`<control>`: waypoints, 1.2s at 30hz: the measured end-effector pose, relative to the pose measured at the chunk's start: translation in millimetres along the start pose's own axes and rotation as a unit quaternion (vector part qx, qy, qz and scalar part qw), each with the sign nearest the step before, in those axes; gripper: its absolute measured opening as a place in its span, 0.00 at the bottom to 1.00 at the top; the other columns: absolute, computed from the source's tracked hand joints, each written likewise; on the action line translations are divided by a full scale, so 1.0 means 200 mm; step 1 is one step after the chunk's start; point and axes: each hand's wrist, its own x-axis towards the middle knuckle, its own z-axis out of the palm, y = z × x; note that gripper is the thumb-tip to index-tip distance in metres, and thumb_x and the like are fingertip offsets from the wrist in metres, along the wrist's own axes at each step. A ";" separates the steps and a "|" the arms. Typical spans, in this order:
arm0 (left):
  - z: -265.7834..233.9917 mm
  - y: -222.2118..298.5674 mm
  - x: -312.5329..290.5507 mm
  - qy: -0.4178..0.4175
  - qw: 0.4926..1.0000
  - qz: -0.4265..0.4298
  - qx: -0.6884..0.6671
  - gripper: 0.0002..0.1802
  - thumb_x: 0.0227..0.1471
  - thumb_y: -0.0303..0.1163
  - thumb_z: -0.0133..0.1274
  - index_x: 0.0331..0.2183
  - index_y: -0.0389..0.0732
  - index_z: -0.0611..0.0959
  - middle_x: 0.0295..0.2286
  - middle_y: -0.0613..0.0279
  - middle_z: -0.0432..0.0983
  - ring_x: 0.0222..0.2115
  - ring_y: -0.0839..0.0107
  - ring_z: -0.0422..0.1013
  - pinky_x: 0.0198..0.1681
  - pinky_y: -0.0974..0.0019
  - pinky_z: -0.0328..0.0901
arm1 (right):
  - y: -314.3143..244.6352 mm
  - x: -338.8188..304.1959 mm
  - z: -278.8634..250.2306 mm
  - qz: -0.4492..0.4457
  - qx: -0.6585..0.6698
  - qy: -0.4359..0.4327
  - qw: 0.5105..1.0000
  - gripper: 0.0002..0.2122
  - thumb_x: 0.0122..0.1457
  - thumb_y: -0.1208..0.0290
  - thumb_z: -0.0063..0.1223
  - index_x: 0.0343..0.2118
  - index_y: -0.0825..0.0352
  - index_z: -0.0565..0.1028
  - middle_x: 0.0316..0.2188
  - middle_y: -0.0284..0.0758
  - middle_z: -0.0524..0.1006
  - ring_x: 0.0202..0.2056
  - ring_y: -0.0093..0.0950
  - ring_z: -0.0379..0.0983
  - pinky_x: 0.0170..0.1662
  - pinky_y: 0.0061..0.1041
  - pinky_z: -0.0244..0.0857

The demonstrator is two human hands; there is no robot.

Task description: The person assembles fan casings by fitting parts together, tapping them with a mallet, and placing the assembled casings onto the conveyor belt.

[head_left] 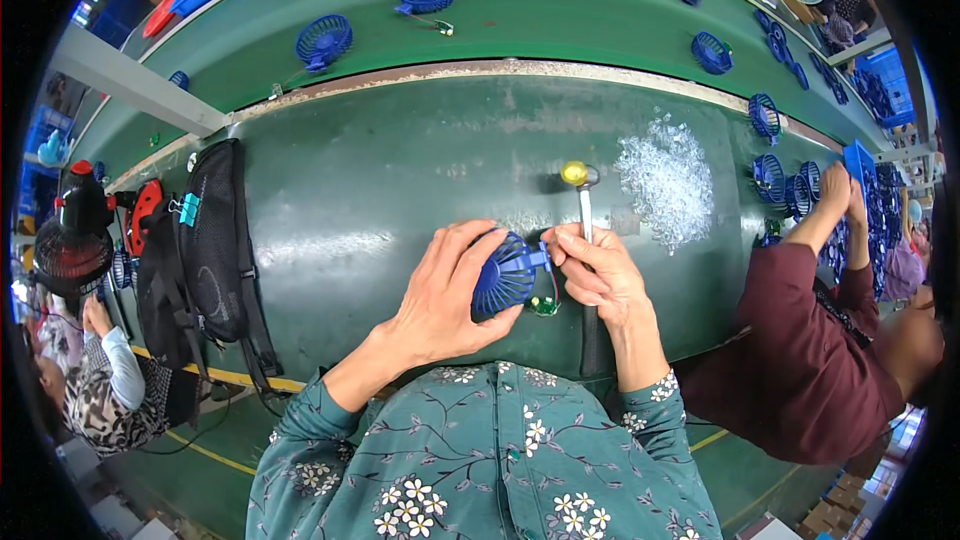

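A dark green work table (400, 170) fills the frame centre; above it a green conveyor belt (560, 10) carries blue round plastic fan grilles (323, 41). A black mesh bag (215, 240) lies at the left edge; a pile of clear plastic pellets (668, 180) lies upper right of centre, beside a small hammer with a yellow head (579, 190). A co-worker's maroon sleeve (800, 340) occupies the right. At centre, the left hand (445, 295) grips the blue round fan housing (505, 275), fingers curled around its left rim. The right hand (600, 275) touches the housing's right edge, fingertips (556, 248) pinched narrow; above a small green circuit board (543, 304)
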 end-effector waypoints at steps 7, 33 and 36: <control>0.01 0.00 -0.01 -0.005 0.999 0.008 -0.045 0.42 0.35 0.31 0.67 0.53 0.34 0.67 0.49 0.46 0.63 0.46 0.46 0.66 0.49 0.51 0.66 | 0.05 0.01 0.03 0.009 -0.001 -0.016 1.000 0.11 0.64 0.69 0.50 0.38 0.74 0.75 0.10 0.23 0.63 0.06 0.10 0.47 0.08 0.14 0.42; -0.04 0.01 -0.01 0.018 0.982 -0.129 -0.134 0.44 0.41 0.42 0.65 0.54 0.30 0.64 0.50 0.38 0.63 0.51 0.43 0.61 0.53 0.50 0.63 | 0.06 -0.03 0.19 -0.195 -0.202 0.149 0.948 0.06 0.59 0.78 0.54 0.39 0.72 0.75 0.18 0.28 0.71 0.08 0.11 0.52 0.09 0.14 0.42; -0.10 -0.13 -0.01 -0.066 0.944 -0.237 -0.218 0.35 0.47 0.44 0.61 0.50 0.31 0.70 0.40 0.44 0.75 0.40 0.53 0.74 0.46 0.58 0.69 | 0.07 0.02 0.25 -0.160 -0.226 0.166 0.947 0.06 0.57 0.76 0.58 0.36 0.71 0.76 0.17 0.25 0.71 0.11 0.13 0.58 0.12 0.15 0.46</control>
